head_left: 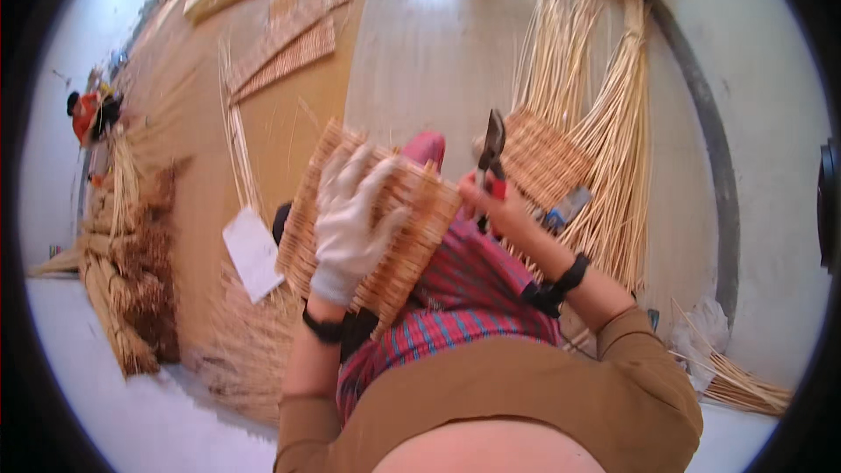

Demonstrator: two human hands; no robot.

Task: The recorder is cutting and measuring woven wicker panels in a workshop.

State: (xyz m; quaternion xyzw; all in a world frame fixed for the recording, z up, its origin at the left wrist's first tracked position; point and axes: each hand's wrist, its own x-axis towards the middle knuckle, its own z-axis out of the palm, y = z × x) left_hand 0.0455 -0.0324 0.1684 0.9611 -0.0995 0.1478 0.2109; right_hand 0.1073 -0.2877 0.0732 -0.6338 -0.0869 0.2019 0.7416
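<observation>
Two hands in view; clock positions taken from view centre. Left hand [355,219], in a white glove [335,285], lies open, fingers spread across the face of a woven reed panel [407,250]. Panel sits tilted above the plaid cloth [477,271] of the lap, just toward 9 o'clock. Right hand [499,208], bare, at 3 o'clock, grips red-handled pruning shears [493,138], blades toward 12. Second woven panel [541,151] at 2 o'clock, beside long pale reeds [618,140]. White sheet [252,254] between 8 and 9; tied bundles [109,289] farther out.
</observation>
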